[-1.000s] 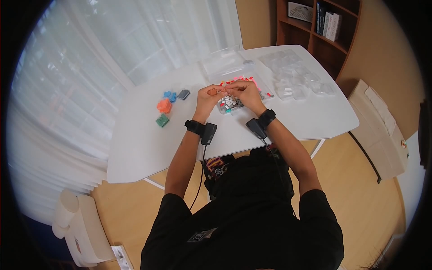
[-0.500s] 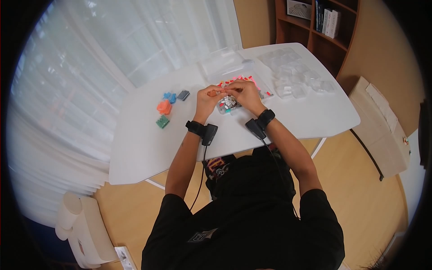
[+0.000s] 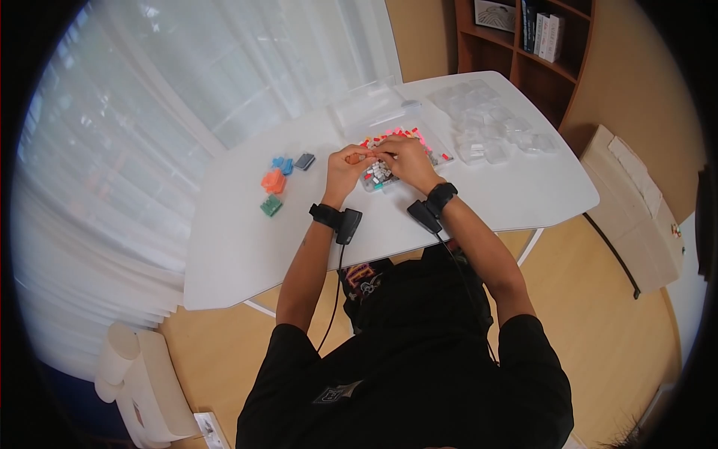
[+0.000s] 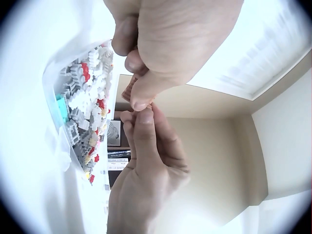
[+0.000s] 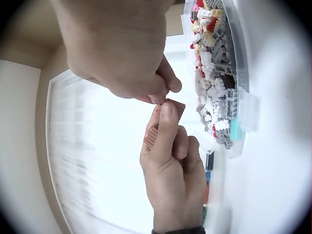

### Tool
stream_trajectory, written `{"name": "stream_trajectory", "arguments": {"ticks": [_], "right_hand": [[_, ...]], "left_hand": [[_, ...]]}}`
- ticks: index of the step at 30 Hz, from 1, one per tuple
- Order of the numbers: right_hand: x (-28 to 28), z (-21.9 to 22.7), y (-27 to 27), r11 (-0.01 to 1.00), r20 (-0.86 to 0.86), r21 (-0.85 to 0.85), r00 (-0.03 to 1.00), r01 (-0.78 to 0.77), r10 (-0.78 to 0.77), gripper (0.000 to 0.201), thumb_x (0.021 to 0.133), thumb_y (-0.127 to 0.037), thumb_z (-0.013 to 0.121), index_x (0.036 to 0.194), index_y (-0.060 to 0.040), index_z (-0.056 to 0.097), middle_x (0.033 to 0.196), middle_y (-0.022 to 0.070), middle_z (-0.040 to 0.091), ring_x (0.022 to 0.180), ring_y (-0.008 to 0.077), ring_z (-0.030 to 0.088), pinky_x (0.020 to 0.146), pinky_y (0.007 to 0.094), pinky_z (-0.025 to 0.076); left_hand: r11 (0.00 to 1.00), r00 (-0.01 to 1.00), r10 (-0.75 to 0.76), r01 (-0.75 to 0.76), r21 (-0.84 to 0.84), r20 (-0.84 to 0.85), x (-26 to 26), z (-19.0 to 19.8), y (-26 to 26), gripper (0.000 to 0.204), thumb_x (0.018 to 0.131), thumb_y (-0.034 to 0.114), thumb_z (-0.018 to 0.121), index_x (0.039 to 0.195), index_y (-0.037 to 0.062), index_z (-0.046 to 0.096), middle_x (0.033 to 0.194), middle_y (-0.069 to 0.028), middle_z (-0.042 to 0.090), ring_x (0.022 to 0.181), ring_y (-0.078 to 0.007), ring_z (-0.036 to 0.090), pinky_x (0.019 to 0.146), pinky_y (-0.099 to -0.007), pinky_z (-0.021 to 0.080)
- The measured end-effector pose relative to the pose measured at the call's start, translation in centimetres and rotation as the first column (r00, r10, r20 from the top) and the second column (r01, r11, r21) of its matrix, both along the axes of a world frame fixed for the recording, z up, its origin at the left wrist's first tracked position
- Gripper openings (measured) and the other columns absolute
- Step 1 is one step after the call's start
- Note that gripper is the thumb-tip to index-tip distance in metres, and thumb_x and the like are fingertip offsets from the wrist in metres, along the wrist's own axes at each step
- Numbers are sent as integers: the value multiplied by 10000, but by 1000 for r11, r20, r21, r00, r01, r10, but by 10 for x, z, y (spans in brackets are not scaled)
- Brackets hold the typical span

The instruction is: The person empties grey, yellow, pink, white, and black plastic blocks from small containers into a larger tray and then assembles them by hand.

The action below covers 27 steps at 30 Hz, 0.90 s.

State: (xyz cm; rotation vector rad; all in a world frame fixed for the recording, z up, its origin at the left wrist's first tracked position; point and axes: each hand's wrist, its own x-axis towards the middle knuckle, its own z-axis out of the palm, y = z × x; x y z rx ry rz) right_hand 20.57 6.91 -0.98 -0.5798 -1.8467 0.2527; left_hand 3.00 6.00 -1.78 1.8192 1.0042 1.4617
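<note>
My left hand [image 3: 344, 172] is raised over the near left part of a clear box of loose toy bricks [image 4: 90, 105]. It grips reddish-brown ribbed building bricks [image 5: 151, 138] between thumb and curled fingers. One brown piece [image 5: 178, 108] juts out past the left thumb tip. Against it, my right hand [image 3: 410, 161] pinches with thumb and forefinger at the same end. In the left wrist view the tips of both hands meet there, and a bit of orange-brown brick [image 4: 150, 107] shows between them. The fingers cover most of what the right hand pinches.
Left on the white table [image 3: 247, 247] lie blue bricks [image 3: 283, 165], an orange brick cluster [image 3: 273, 180], a green one [image 3: 271, 205] and a dark grey one [image 3: 304, 161]. Several clear plastic containers [image 3: 493, 142] stand right of the box, whose clear lid [image 3: 366, 105] is behind it.
Both hands stay together over the box. The right hand's fingers have dipped and turned slightly at the brick, and the head view has shifted a little.
</note>
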Motion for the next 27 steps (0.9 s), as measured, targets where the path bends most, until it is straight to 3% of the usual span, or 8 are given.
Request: {"name": "stream_trajectory", "arguments": {"ticks": [3,10,15,19,21,25,27], "right_hand": [[0,1,-2,1000,9,-13,1000,-2,2,69,762,-32,647,818,-21,685,772,123,644,708,284,615,641,351,488],[-1,-1,0,993,13,-114,1000,24,-22,68,760,-41,634,798,-6,678,760,133,637,684,299,607,635,365,482],[0,0,-2,996,33,-82,999,40,-37,68,760,-37,630,795,-2,675,759,135,634,688,302,606,643,366,481],[0,1,-2,996,52,-81,998,45,-41,73,762,-34,623,804,-5,675,752,134,631,696,302,604,654,369,480],[0,0,-2,999,95,16,995,38,-40,76,765,-24,612,806,4,670,752,131,629,719,303,601,664,368,480],[-1,-2,-2,996,134,54,988,68,-75,71,766,-13,603,786,22,661,744,126,631,744,296,603,662,368,486],[-1,-1,-4,997,64,-66,997,37,-33,86,765,-8,604,827,25,654,802,127,638,773,284,605,660,369,492]], "left_hand": [[997,1000,-5,7,-73,20,0,1,-2,132,776,-19,709,902,-35,670,846,-43,661,748,-65,559,683,-199,465],[999,995,-47,49,-20,88,2,-2,0,128,777,-17,709,898,-32,672,802,-15,642,699,-45,515,627,-186,431],[999,999,25,-25,-21,-27,2,2,-5,138,770,-7,719,899,-29,675,816,-18,642,692,-45,504,627,-185,421],[1000,1000,15,-15,15,-14,3,1,-3,141,769,-1,722,900,-24,676,812,-13,636,689,-36,484,622,-184,408],[1000,1000,19,-19,-11,-22,4,4,-7,142,767,1,724,899,-23,677,818,-16,638,708,-37,495,630,-184,409],[999,999,-22,21,24,34,2,-4,1,154,770,8,724,906,-38,669,792,-13,634,690,-43,503,616,-189,415],[998,997,55,-54,13,-59,2,4,-5,143,793,31,708,911,-38,666,736,0,614,640,-36,496,557,-178,388]]}}
